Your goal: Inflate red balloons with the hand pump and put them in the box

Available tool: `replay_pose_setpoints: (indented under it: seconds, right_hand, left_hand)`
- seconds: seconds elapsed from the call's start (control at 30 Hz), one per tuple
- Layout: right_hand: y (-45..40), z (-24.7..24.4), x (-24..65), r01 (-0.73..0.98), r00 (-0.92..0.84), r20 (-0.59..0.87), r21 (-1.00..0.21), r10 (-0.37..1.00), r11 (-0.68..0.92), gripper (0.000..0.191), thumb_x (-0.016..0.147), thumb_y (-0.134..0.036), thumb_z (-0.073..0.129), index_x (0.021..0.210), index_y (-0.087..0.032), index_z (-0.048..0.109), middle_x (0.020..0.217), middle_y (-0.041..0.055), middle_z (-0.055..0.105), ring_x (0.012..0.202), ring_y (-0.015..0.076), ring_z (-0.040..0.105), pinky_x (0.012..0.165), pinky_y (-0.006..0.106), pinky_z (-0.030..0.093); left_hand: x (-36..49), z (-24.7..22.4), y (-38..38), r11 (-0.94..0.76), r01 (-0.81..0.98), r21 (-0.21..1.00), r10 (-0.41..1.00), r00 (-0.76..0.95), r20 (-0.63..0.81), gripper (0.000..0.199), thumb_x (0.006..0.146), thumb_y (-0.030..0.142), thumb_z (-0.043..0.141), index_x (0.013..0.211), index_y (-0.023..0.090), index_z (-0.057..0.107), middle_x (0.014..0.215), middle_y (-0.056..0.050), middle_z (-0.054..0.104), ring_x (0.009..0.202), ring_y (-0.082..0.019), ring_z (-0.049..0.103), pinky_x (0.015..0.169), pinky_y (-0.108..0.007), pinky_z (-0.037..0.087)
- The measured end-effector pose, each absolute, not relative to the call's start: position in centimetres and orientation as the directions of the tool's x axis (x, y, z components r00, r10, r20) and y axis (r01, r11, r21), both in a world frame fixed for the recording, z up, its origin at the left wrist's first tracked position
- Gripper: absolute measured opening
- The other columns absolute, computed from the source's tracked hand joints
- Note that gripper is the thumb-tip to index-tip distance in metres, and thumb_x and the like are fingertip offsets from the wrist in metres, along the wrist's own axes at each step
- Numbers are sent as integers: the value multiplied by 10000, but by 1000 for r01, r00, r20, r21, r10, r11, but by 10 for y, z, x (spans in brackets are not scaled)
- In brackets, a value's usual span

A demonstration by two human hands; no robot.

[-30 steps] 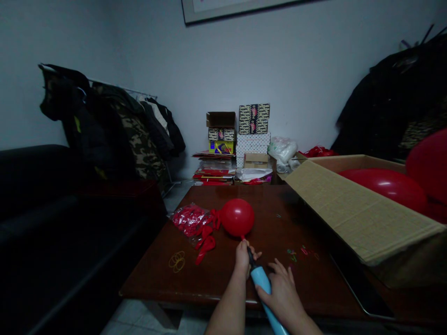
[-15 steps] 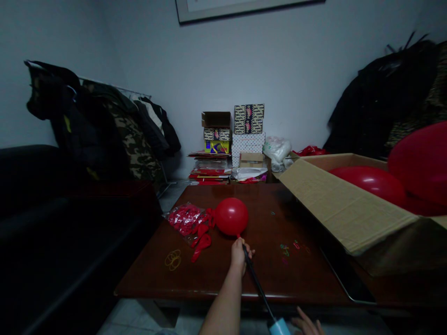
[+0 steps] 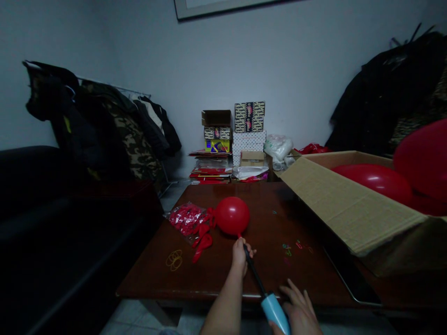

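Note:
A small inflated red balloon (image 3: 232,215) sits over the wooden table, its neck on the tip of a hand pump. My left hand (image 3: 240,253) is closed around that neck and the pump's black nozzle end. The pump's light blue body (image 3: 275,312) slants down toward the bottom edge. Beside it my right hand (image 3: 298,307) has its fingers stretched and apart, with the thumb against the blue body. Left of the balloon lie a clear bag of red balloons (image 3: 186,217) and some loose flat red balloons (image 3: 202,245).
Yellow rubber bands (image 3: 174,260) lie on the table (image 3: 216,274) at left, small coloured bands (image 3: 287,249) at right. A cardboard box (image 3: 349,200) holds large red balloons (image 3: 377,181) beside a dark flat device (image 3: 349,274). A black sofa (image 3: 70,242) stands left.
The blue pump body has moved up and forward along the rod, and my right hand has come up with it. The balloon looks slightly larger. The left hand keeps its hold.

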State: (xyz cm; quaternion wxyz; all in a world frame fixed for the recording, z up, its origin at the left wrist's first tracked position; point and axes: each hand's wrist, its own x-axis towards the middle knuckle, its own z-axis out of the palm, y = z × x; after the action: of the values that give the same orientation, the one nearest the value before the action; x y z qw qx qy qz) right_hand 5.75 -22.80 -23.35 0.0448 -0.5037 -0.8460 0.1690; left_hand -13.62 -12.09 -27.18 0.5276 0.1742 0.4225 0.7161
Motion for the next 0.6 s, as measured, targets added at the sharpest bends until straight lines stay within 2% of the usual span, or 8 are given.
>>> replay_pose_setpoints:
  seconds: [0.1,0.3,0.47,0.6]
  right_hand:
    - [-214,-214,37,834,-462,-16,-349,887,428,442,719,-524,486,941,-191,673,1311,88,479,1321,303,239,1078,509,86]
    - [-190,-209,1,835,-424,66,-358,903,419,375,725,-476,486,817,-164,673,1259,107,517,1302,297,271,1081,488,78]
    - [-193,-220,2,834,-423,27,-380,906,401,468,726,-475,490,1045,-161,628,1312,103,474,1322,300,231,1076,514,76]
    - [-205,-218,4,828,-430,48,-376,901,415,460,721,-453,510,1043,-144,624,1272,114,507,1314,303,252,1083,511,81]
  left_hand:
    - [-136,-273,-119,-92,-618,781,899,-388,-202,406,711,582,526,667,214,359,385,97,430,286,-61,351,526,-297,459]
    - [-137,-269,-120,-89,-614,784,904,-380,-195,423,709,602,513,657,217,347,368,99,419,271,-62,347,521,-293,461]
    - [-134,-267,-122,-82,-564,822,902,-393,-180,456,689,637,513,640,218,340,358,101,414,260,-61,346,497,-281,457]
    - [-133,-268,-123,-101,-541,835,906,-396,-147,463,677,639,524,631,216,342,364,100,425,251,-59,342,481,-278,454]
